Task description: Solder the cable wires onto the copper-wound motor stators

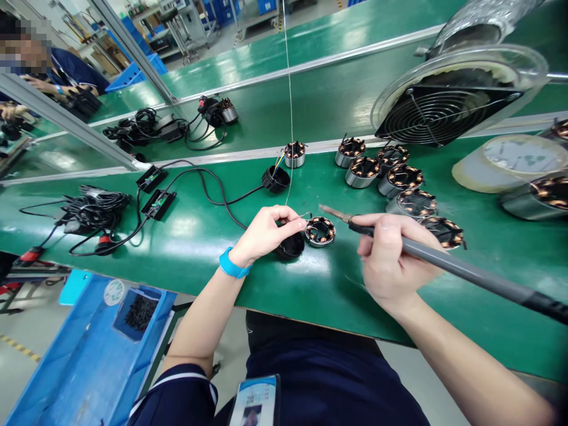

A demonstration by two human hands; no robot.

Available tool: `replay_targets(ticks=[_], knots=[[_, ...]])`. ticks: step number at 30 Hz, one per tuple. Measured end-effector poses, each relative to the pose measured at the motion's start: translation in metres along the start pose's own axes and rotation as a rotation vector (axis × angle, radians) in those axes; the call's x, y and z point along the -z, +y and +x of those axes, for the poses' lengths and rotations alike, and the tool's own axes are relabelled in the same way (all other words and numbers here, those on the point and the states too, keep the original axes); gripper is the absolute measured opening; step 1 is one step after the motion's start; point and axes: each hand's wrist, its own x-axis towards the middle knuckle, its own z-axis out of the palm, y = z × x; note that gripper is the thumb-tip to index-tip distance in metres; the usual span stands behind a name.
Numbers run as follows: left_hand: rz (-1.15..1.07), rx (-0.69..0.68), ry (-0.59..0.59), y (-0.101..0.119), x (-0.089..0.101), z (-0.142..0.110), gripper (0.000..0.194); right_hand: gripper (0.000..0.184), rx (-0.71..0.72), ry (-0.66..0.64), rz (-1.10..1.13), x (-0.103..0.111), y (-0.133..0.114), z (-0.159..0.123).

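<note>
My right hand (pixel 393 257) is closed round the handle of a soldering iron (pixel 426 251). The iron's tip points left, just above and to the right of a motor stator (pixel 320 232) with copper windings, and looks apart from it. At the stator's left edge, my left hand (pixel 277 228) is pinched closed on a thin solder wire (pixel 290 112) that hangs down from above. Under that hand sits a round black housing (pixel 291 245), partly hidden by the fingers. Whether the fingers also hold a lead of the stator cannot be made out.
Several stators (pixel 362 171) stand at the right, before a fume extractor fan (pixel 437 115). Behind my left hand is another black housing (pixel 276 179) with wires to a stator (pixel 295 154). Coiled cables (pixel 95 210) lie left. A blue cart (pixel 89 349) stands below; a person (pixel 66 68) works far left.
</note>
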Motion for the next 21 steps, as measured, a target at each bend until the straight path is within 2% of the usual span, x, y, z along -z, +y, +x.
replay_targets(ticks=[6, 8, 11, 13, 16, 21], knots=[[-0.004, -0.001, 0.005, 0.001, 0.0, 0.0, 0.032, 0.018, 0.061, -0.2, -0.024, -0.009, 0.001, 0.005], [-0.002, 0.001, 0.003, 0.001, 0.001, 0.0, 0.032, 0.029, 0.074, -0.292, -0.047, -0.01, 0.001, 0.006], [-0.002, -0.006, 0.0, 0.001, 0.001, 0.0, 0.033, 0.058, 0.056, -0.425, -0.07, -0.011, 0.007, 0.004], [0.005, -0.018, 0.002, 0.0, 0.001, 0.0, 0.033, 0.067, 0.035, -0.49, -0.076, -0.012, 0.013, 0.001], [0.033, -0.033, 0.007, -0.003, 0.001, 0.001, 0.033, 0.069, 0.01, -0.545, -0.073, -0.015, 0.023, -0.003], [0.158, -0.063, 0.01, -0.004, 0.012, 0.0, 0.035, 0.061, 0.055, -0.578, -0.041, -0.015, 0.029, 0.001]])
